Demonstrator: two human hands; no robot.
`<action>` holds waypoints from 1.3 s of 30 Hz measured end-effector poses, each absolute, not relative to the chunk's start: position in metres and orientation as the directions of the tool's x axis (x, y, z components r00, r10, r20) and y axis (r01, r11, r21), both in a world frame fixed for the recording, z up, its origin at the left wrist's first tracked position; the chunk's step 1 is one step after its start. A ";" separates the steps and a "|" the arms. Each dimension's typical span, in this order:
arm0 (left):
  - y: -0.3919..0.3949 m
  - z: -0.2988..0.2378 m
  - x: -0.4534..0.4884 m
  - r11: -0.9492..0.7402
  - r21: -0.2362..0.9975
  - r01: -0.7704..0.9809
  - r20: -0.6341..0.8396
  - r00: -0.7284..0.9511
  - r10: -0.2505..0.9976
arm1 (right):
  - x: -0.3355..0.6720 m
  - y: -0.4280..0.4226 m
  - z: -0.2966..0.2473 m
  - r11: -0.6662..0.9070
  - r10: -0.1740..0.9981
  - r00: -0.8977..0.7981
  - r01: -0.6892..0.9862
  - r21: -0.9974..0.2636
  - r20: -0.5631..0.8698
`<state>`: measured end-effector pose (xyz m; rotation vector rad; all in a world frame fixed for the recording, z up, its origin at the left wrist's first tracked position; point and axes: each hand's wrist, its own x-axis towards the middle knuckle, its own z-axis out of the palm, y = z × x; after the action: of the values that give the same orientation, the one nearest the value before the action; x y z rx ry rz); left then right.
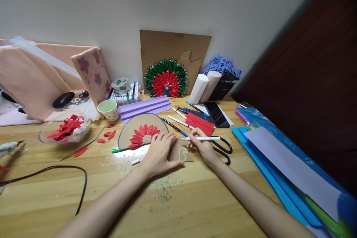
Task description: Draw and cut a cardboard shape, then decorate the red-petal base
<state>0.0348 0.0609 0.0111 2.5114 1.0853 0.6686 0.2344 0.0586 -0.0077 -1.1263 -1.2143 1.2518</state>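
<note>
My left hand point(160, 152) lies flat with fingers spread on a small brown cardboard piece point(183, 153) that bears a white drawn outline. My right hand point(201, 142) is closed on a white pen point(208, 138), held level with its tip pointing left over that piece. Just behind my left hand lies a half-round cardboard fan point(139, 128) edged in blue, with red paper petals glued at its base. A green marker point(117, 150) and a white cap point(135, 161) lie to the left of my left hand.
Black scissors point(223, 148) lie right of my right hand. Red pleated paper point(199, 123), brushes, a phone point(216, 115) and purple folded paper point(145, 107) sit behind. A bowl of red petals point(65, 130), a cup point(108, 109), a black cable point(55, 171) lie left. Blue sheets point(279, 167) lie right.
</note>
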 end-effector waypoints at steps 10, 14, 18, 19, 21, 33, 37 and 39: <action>0.032 0.027 0.002 -0.309 0.230 0.923 0.289 0.238 0.927 | 0.237 0.051 -0.008 0.121 0.985 -0.126 0.036 -0.992 0.116; 0.007 0.019 -0.039 -0.219 0.260 0.940 0.195 0.171 0.966 | 0.236 0.051 -0.007 0.063 0.982 -0.177 -0.056 -0.996 0.072; 0.005 0.008 -0.044 -0.261 0.462 0.848 0.164 0.207 0.964 | 0.234 0.048 -0.005 0.063 0.985 -0.154 -0.074 -0.995 0.074; 0.007 0.009 -0.038 -0.278 0.514 0.812 0.172 0.221 0.960 | 0.235 0.046 -0.005 0.068 0.985 -0.155 -0.084 -0.994 0.080; 0.010 0.012 -0.020 -0.296 0.647 0.703 0.169 0.247 0.954 | 0.236 0.042 -0.003 0.074 0.979 -0.183 -0.111 -0.991 0.094; 0.018 0.020 0.036 -0.138 0.951 0.276 0.087 0.190 0.978 | 0.240 0.035 0.006 0.082 0.961 -0.248 -0.156 -0.984 0.120; 0.019 0.022 0.040 -0.109 0.972 0.208 0.074 0.170 0.983 | 0.244 0.035 0.009 0.140 0.942 -0.281 -0.159 -0.977 0.181; 0.020 0.022 0.041 -0.082 0.983 0.164 0.051 0.182 0.982 | 0.246 0.034 0.011 0.164 0.936 -0.288 -0.147 -0.975 0.201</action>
<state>0.0410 0.0203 0.0218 1.4632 1.1649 1.0378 0.2457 0.0343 0.0113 -0.8206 -1.4167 1.3372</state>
